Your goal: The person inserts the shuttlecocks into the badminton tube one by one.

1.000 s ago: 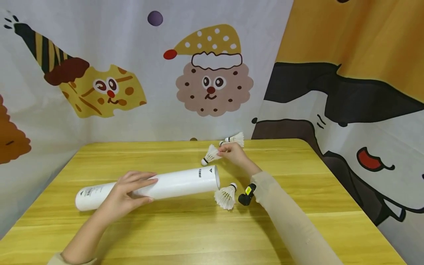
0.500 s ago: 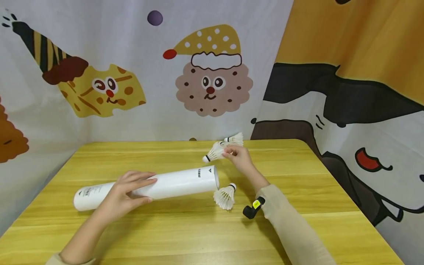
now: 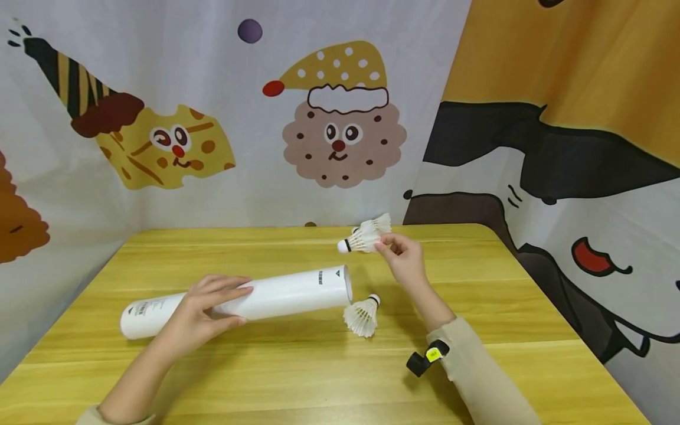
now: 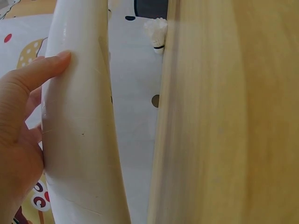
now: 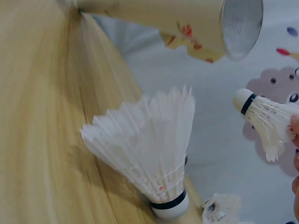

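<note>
My left hand (image 3: 199, 310) grips the middle of a long white shuttlecock tube (image 3: 292, 295), thumb on the near side and fingers over the top. The tube lies slanted, its right end raised a little; in the right wrist view that open end (image 5: 241, 28) shows. My right hand (image 3: 406, 262) pinches a white feather shuttlecock (image 3: 361, 239) by its skirt edge, black-banded cork pointing left, above the table. Another shuttlecock (image 3: 361, 319) lies just below the tube's open end, large in the right wrist view, its feathers toward me.
At the table's back edge lies a further shuttlecock (image 3: 381, 223), partly hidden behind the held one. The yellow wood-grain table (image 3: 297, 378) meets a cartoon-printed curtain (image 3: 212, 59). A black wrist camera (image 3: 427, 357) hangs at my right sleeve.
My right hand has drawn back to the right and toward me, lifting the pinched shuttlecock off the table. The left hand and the tube stay almost where they were.
</note>
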Tool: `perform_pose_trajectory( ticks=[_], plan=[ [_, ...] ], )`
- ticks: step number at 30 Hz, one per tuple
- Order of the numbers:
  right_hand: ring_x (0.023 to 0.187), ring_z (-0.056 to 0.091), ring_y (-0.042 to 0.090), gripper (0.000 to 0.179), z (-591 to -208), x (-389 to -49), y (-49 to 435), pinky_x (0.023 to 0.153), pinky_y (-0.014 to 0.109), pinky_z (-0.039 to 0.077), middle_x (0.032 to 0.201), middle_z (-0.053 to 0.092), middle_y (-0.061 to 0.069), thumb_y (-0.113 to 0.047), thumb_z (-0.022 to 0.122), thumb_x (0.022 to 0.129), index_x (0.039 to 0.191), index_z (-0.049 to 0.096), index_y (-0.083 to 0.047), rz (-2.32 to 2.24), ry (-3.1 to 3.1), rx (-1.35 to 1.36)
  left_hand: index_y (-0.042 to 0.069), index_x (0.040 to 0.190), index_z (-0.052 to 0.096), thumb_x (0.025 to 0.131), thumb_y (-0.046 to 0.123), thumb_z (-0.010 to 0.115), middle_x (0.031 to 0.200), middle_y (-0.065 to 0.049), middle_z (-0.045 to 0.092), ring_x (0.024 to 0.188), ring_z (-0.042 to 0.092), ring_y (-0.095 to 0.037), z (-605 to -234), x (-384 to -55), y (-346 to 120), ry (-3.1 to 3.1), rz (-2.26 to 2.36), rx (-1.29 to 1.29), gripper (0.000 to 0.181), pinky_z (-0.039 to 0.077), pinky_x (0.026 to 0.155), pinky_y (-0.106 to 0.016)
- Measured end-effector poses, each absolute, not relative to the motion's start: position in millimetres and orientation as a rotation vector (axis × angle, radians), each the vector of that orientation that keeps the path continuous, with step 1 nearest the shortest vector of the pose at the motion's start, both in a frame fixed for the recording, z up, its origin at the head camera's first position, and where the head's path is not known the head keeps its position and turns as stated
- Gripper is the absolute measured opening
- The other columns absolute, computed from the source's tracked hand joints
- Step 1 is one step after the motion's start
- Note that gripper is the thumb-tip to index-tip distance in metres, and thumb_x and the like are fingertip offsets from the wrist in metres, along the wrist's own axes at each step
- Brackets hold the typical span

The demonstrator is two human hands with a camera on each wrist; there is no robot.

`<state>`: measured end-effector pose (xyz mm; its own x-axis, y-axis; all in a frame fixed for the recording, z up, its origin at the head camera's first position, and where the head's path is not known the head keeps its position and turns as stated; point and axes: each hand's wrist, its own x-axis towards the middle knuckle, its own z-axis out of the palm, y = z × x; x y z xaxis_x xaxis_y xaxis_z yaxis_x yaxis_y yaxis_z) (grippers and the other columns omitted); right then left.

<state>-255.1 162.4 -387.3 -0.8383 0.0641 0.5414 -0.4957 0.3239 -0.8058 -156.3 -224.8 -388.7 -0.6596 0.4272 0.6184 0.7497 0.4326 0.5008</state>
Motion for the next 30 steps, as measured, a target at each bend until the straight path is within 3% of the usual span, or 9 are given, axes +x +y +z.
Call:
perform_pose_trajectory(
  ticks=[8,14,19,27,30],
  plan=[
    [0.049,0.033,0.005,0.006,-352.2,-209.2,163.0,0.044,0.017,0.026,0.053,0.043,0.005,0.015,0.068,0.079,0.08,0.063,0.012,1.555,-1.956,0.478,0.008,0.118,0.069,0.064,0.001,0.087,0.126,-0.007,0.061,0.111,0.048,-0.016,-387.5,-154.6,-225.6,-2.286,-1.11,-0.995,0.058,0.036,0.084,-0.024],
    [0.047,0.03,0.008,0.01,-339.6,-185.6,165.5,0.043,0.023,0.024,0.051,0.041,0.004,0.021,0.067,0.077,0.077,0.061,0.012,1.481,-1.895,0.565,0.008,0.119,0.069,0.064,0.002,0.087,0.126,-0.009,0.061,0.111,0.048,-0.017,-387.6,-155.3,-225.7,-2.278,-1.116,-1.003,0.058,0.038,0.084,-0.022],
    [0.046,0.03,0.007,0.014,-338.8,-173.5,168.3,0.042,0.024,0.023,0.051,0.042,0.003,0.024,0.065,0.075,0.076,0.061,0.011,1.47,-1.867,0.614,0.008,0.118,0.069,0.064,0.001,0.087,0.126,-0.01,0.061,0.112,0.048,-0.017,-387.8,-155.6,-226.5,-2.277,-1.117,-0.993,0.058,0.037,0.087,-0.022],
    [0.046,0.029,0.009,0.033,-358.9,-173.3,175.8,0.041,0.024,0.023,0.055,0.043,0.003,0.025,0.066,0.073,0.08,0.07,-0.008,1.477,-1.818,0.719,0.007,0.118,0.069,0.064,0.0,0.087,0.126,-0.01,0.061,0.112,0.048,-0.017,-386.6,-155.5,-226.8,-2.27,-1.116,-0.99,0.058,0.038,0.083,-0.021],
    [0.046,0.029,0.01,0.029,-363.8,-172.2,175.3,0.04,0.025,0.023,0.055,0.044,0.003,0.024,0.068,0.072,0.08,0.069,-0.004,1.464,-1.828,0.721,0.007,0.118,0.069,0.064,0.001,0.087,0.126,-0.009,0.061,0.112,0.048,-0.018,-386.7,-155.6,-226.6,-2.269,-1.118,-0.989,0.058,0.037,0.085,-0.022]
  ],
)
